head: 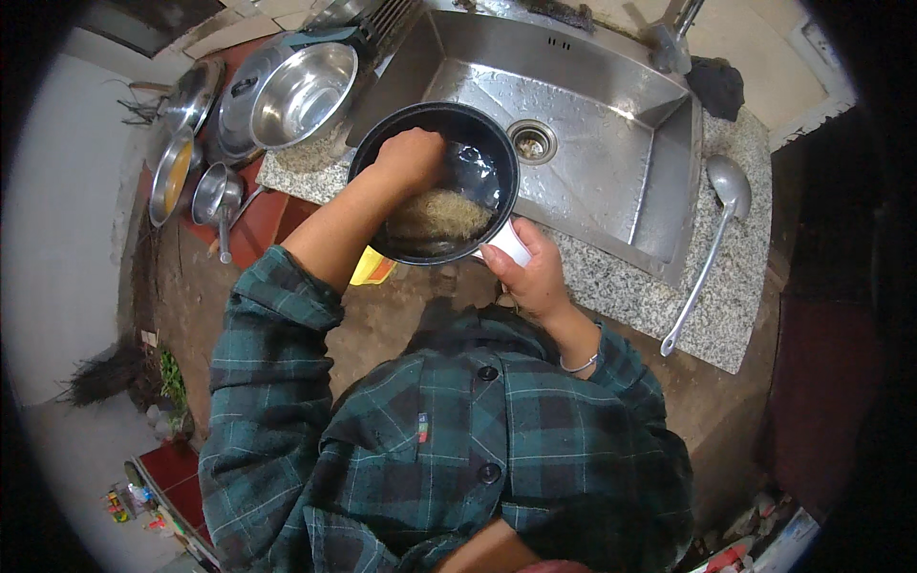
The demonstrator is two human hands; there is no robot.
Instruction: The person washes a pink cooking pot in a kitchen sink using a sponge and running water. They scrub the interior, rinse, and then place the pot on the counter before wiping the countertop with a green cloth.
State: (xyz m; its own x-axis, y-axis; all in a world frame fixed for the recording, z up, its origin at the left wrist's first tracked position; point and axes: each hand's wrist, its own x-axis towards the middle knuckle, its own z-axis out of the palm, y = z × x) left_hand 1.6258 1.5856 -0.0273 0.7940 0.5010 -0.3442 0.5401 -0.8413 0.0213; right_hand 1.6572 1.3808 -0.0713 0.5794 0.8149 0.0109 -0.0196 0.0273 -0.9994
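Note:
A dark-lined pot is held over the near left corner of the stainless-steel sink. My right hand grips its white handle, thumb on top. Inside the pot, my left hand is bent into a fist-like shape near the far wall. Its fingertips are hidden, so whether it holds something cannot be seen. Below the left wrist lies a tan fibrous scrubber, like a loofah, against the near side of the pot. Wet, shiny reflections show on the pot's inner surface.
The sink has a drain beside the pot. A metal ladle lies on the granite counter; a dark cloth sits by the faucet. Leftward are a steel basin, a lid and a small saucepan.

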